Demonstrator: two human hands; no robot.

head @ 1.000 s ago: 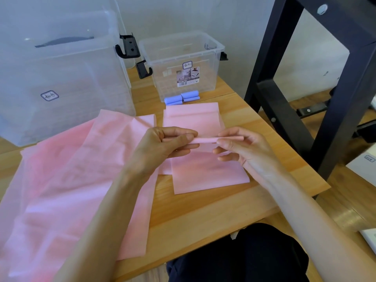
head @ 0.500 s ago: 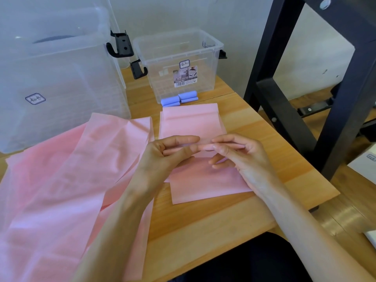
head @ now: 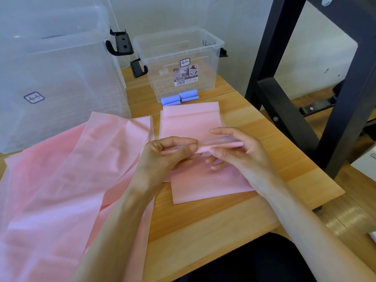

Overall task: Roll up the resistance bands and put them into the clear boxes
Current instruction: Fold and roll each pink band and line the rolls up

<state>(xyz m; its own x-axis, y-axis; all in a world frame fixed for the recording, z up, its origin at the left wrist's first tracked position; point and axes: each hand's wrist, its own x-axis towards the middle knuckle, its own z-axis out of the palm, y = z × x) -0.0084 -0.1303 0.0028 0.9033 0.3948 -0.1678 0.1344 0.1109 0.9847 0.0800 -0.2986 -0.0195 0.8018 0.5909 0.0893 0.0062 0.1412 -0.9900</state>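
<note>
A thin pink resistance band [head: 203, 184] lies flat on the wooden table [head: 223, 216], its upper part rolled into a narrow tube [head: 223, 145]. My left hand [head: 164, 157] pinches the tube's left end between thumb and fingers. My right hand [head: 238, 153] pinches the right part, thumb under and fingers over. Another pink band [head: 191, 121] lies beyond, its far edge folded over. A small clear box [head: 179, 58] stands open at the back, holding nothing that I can see. Two rolled blue bands [head: 180, 97] lie against its front.
A big clear box [head: 55, 78] stands at the back left. Large loose pink bands [head: 61, 180] cover the table's left half and hang over the front edge. A black metal frame [head: 284, 78] rises right of the table.
The roll has been turned a little and sits slightly thicker between my fingers. Both hands stayed in nearly the same place; the view shifted slightly.
</note>
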